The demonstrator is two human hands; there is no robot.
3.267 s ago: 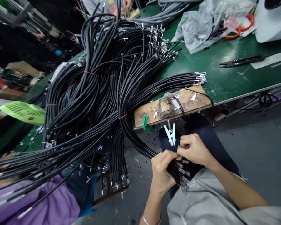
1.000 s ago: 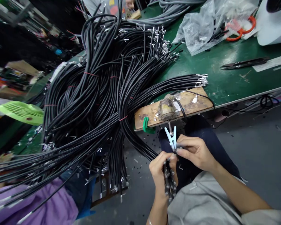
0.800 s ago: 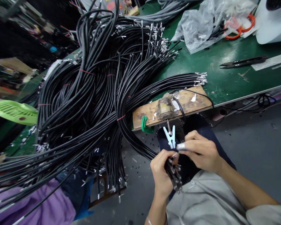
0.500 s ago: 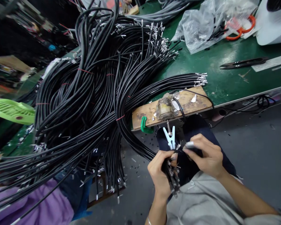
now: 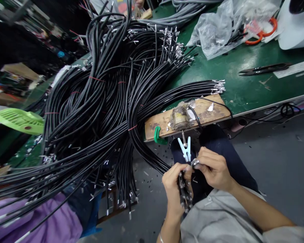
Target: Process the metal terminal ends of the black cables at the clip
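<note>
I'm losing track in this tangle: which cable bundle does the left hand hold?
The bundle passing just left of the green clamp and curving down into the left hand; the others lie or hang away from that hand.

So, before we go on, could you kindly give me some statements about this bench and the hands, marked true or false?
1. The left hand grips a bundle of black cables. True.
2. The clothespin-like clip is red. False: the clip is pale blue.
3. The black snips lie on the green table. True.
4. The green clamp is at the right end of the wooden board, as pictured. False: the green clamp is near the left end of the wooden board.
5. The right hand is on the black snips. False: the right hand is close beside the left hand, well away from them.
</note>
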